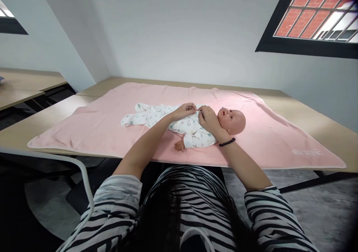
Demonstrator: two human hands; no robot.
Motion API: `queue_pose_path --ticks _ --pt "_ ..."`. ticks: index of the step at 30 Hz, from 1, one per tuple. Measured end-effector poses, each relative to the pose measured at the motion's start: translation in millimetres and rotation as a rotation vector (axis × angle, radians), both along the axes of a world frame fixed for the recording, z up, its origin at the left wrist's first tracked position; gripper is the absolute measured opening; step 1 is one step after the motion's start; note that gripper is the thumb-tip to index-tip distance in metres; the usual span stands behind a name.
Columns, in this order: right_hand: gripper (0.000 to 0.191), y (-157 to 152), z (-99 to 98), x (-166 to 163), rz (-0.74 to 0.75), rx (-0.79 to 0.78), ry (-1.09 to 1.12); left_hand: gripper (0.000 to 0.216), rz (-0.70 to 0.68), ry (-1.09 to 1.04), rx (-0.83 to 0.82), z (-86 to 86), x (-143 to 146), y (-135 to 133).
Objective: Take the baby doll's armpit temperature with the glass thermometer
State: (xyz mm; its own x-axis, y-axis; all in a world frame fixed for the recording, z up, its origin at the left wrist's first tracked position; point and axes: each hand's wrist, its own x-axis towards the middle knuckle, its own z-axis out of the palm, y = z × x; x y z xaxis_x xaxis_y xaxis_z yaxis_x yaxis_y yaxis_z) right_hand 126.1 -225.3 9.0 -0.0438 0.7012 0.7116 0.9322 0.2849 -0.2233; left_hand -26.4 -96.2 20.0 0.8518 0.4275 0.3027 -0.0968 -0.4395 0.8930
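Note:
A baby doll [231, 121] lies on its back, its bald head to the right and its legs to the left. It wears a white patterned baby onesie [184, 126] with long sleeves, and one doll hand shows at the near cuff. Over the doll's chest, my left hand [185, 111] is closed in a pinch on a thin pale strip that looks like the onesie's tie. My right hand [209, 119], just below the doll's chin, also pinches at this strip with bent fingers. The exact grip of the fingertips is too small to make out.
A pink blanket [268, 140] lies under the doll and covers most of the wooden table [307, 114], hanging to its front edge. A white wall stands behind, with a barred window [316, 16] at upper right. A white curved tube [84, 170] crosses at lower left.

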Motion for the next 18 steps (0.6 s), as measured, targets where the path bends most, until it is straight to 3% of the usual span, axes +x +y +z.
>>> queue_pose_path --ticks 7,11,18 --pt "0.018 3 -1.1 4 0.041 0.011 0.009 0.027 0.015 0.150 0.044 29.2 -36 22" --pt "0.020 2 -1.7 4 0.037 0.013 0.026 0.037 0.013 0.265 0.038 29.0 -54 33" --pt "0.024 -1 0.1 2 0.097 0.029 -0.002 0.036 -0.025 0.297 0.078 29.8 -49 26"
